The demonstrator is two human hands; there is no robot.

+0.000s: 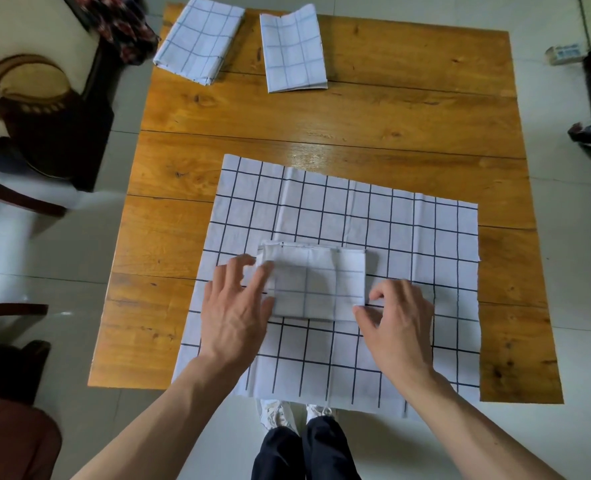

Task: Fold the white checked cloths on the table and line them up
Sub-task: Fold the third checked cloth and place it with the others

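Orange-brown wood tabletop (391,109), plank seams running left-right, set on pale floor tiles. Dark chair (45,109) w/ cream cushion just off the far-left corner, a patterned dark fabric (121,26) draped beside it. Small box (564,54) on the floor past the far-right corner, well apart from the table. More dark furniture at the right edge of view, cut off, can't tell what it is. Reddish-brown thing at bottom left also cropped and blurred.

Two folded cloths along the far edge: left one (199,39) tilted, hanging over the far-left corner; right one (293,50) just beside it, apart, roughly square to the edge. Nothing lies btwn them and the near cloths.

Spread cloth (408,237) covers the near-middle of the tabletop, its near edge hanging over the near edge; shoes (276,414) and dark trousers show below it.

Small folded cloth (316,282) lies on the spread one, btwn both hands. Left hand (235,313): fingers fairly straight, index lying on the cloth's left edge; a bit of fabric bunched by the fingertips, grip not clear. Right hand (398,320): fingers curled, thumb and forefinger pinching the near-right corner. Undersides of both hands hidden.
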